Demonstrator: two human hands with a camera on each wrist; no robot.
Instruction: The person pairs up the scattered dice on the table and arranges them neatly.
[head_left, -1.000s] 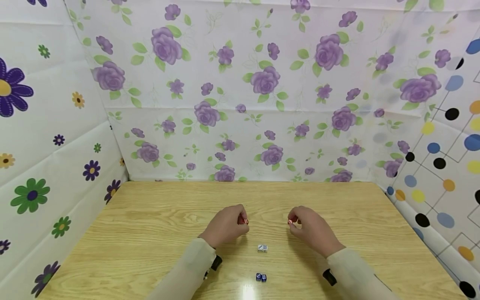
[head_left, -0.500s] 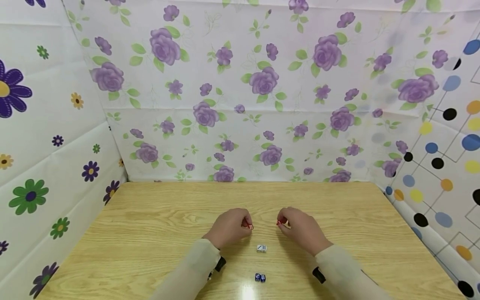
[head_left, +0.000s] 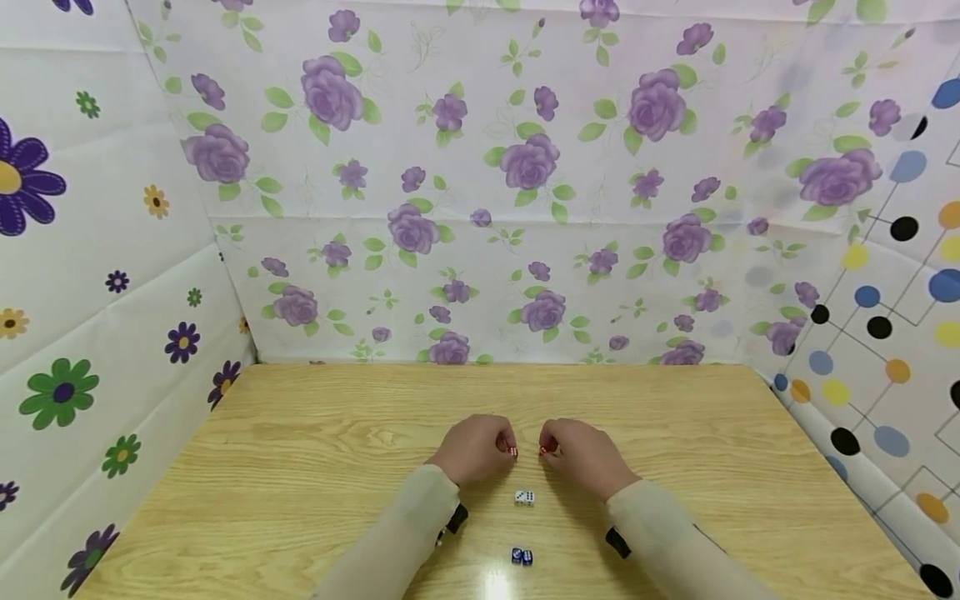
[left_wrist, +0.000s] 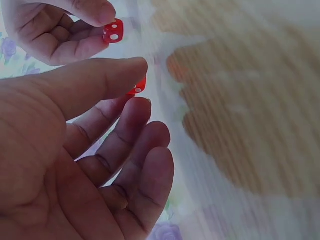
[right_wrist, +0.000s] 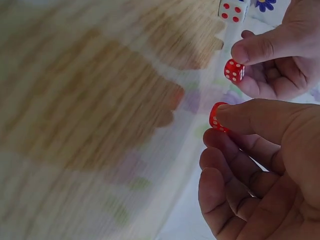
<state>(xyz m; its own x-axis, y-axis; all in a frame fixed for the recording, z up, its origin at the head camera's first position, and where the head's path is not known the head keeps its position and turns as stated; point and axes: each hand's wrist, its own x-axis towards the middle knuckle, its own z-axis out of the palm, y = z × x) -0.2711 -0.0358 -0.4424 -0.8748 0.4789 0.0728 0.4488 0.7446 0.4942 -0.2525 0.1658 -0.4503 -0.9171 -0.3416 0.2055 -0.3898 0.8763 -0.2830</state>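
Between thumb and fingertips my left hand [head_left: 476, 450] pinches a red die with white pips [head_left: 513, 452] [right_wrist: 234, 71]. Opposite it, my right hand [head_left: 588, 454] pinches a second red die [head_left: 543, 451], partly covered by the thumb in the right wrist view [right_wrist: 217, 118]. The two hands face each other over the table, a small gap between the dice. Nearer the person, two white dice [head_left: 525, 498] stand side by side. Closer still are two dark blue dice [head_left: 522, 557], also next to each other.
The wooden table [head_left: 315, 467] meets a flowered cloth [head_left: 480, 208] at its back edge. Patterned cloths hang at the left [head_left: 127, 283] and right [head_left: 885, 350] sides. Each wrist carries a dark strapped device.
Both hands have moved toward each other, each still pinching its red die, so the gap between the dice has narrowed. The white and blue dice have stayed in place.
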